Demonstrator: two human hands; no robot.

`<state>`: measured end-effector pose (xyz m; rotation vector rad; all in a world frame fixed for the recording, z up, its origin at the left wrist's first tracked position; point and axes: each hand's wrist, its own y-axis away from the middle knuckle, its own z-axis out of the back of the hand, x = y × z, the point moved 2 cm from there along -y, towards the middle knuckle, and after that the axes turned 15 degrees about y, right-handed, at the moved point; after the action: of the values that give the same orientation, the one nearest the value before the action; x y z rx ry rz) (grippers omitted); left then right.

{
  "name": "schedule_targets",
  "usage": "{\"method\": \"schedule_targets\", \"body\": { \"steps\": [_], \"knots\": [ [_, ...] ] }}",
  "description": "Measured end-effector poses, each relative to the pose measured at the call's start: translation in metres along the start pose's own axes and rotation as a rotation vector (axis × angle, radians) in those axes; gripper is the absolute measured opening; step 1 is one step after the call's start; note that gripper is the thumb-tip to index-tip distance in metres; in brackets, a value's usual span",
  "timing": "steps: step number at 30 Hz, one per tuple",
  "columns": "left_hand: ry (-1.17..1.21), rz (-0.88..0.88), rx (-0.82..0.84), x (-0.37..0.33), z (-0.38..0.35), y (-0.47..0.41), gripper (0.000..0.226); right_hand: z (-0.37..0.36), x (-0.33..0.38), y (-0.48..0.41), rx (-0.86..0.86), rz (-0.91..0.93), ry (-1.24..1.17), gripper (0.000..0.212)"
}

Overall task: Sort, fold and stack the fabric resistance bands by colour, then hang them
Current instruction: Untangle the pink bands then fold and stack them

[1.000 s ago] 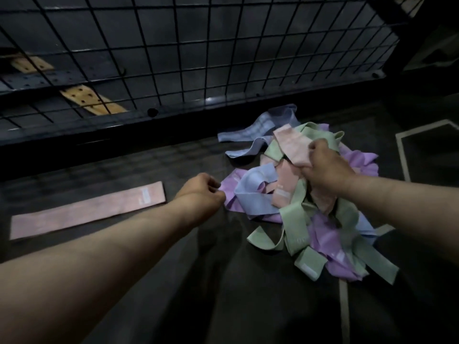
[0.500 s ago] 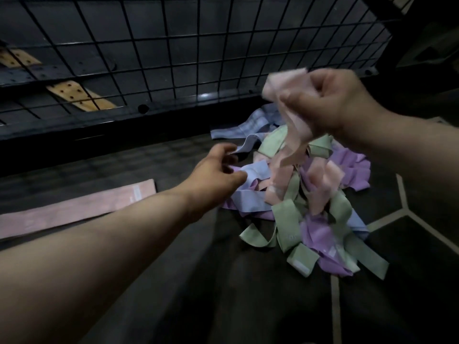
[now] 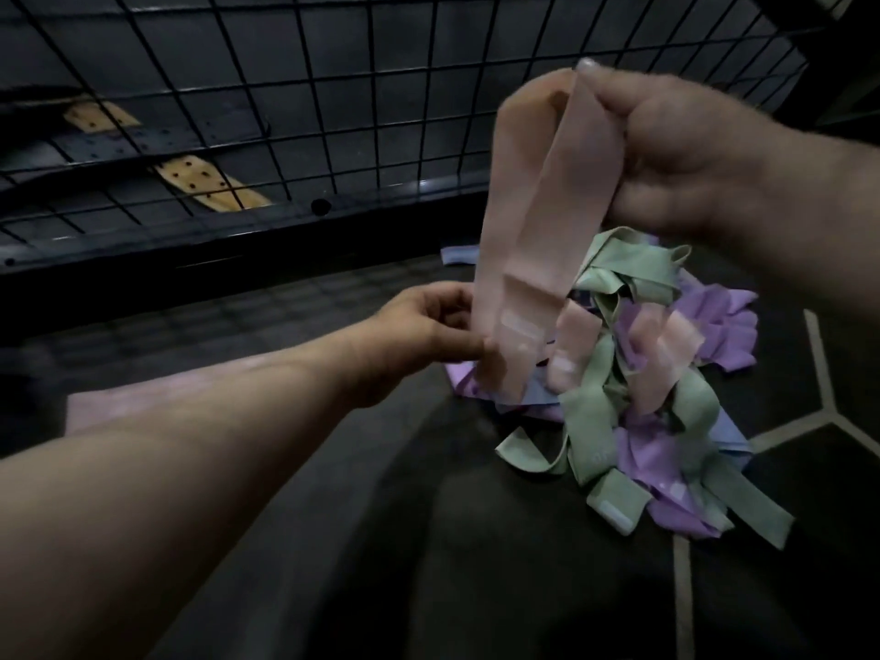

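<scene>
Grip: our right hand [image 3: 676,150] clutches the pink band [image 3: 528,231] at top, left hand [image 3: 428,331] pinches its lower edge | feel: soft, light, floppy (stretchy, we judge) | hold: both ends

One wide-angle camera worn on the person's head looks forward and down, close over the dark floor [image 3: 476,564], with both forearms reaching in from the lower and right edges. The right hand [image 3: 676,150] is very near the lens at 2 o'clock, and the left hand [image 3: 419,326] is farther out, near centre. The pile of bands [image 3: 588,416] lies at 4 o'clock, and a wire grid [image 3: 285,88] spans the far side from 10 to 1 o'clock.
</scene>
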<state>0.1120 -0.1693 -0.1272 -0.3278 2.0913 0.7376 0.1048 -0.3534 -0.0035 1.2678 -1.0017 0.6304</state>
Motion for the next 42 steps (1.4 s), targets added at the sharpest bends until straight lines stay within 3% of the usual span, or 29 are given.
{"method": "schedule_targets", "body": {
  "steps": [2,7,11,20,22,24,26,29,32,34,39,42],
  "knots": [
    [0.043,0.036,-0.013,0.004,0.007,0.006,0.045,0.005,-0.004,-0.010,-0.048,-0.023,-0.106,0.030],
    [0.142,0.060,-0.027,0.004,0.017,0.016,0.012,0.017,-0.026,-0.028,-0.096,-0.120,-0.165,0.031],
    [0.234,0.040,-0.100,0.000,0.024,0.020,0.022,0.014,-0.041,-0.036,-0.115,-0.161,-0.142,0.014],
    [0.282,0.026,-0.144,-0.007,0.033,0.029,0.004,-0.007,-0.071,-0.031,-0.127,-0.231,0.245,0.008],
    [0.285,0.034,-0.135,-0.006,0.031,0.028,0.013,-0.012,-0.078,-0.021,-0.063,-0.219,0.379,0.022],
    [0.318,0.048,-0.119,-0.005,0.026,0.027,0.016,-0.017,-0.081,-0.009,0.011,-0.151,0.825,0.030],
    [0.338,0.067,-0.153,-0.003,0.023,0.025,0.018,-0.024,-0.078,0.003,0.015,0.093,1.203,0.036],
    [0.345,0.075,-0.208,-0.002,0.024,0.022,0.018,-0.044,-0.072,0.026,0.255,0.503,1.245,0.038],
    [0.393,0.105,-0.193,-0.003,0.026,0.023,0.024,-0.050,-0.083,0.030,0.408,0.786,1.513,0.031],
    [0.428,0.139,-0.179,-0.004,0.026,0.024,0.031,-0.051,-0.083,0.026,0.351,0.784,1.525,0.013],
    [0.471,0.133,-0.157,-0.011,0.025,0.022,0.029,-0.048,-0.076,0.016,0.252,0.575,1.418,0.020],
    [0.422,0.080,-0.235,-0.014,0.027,0.020,0.037,-0.049,-0.068,0.021,0.246,0.535,1.298,0.037]
  ]
}}
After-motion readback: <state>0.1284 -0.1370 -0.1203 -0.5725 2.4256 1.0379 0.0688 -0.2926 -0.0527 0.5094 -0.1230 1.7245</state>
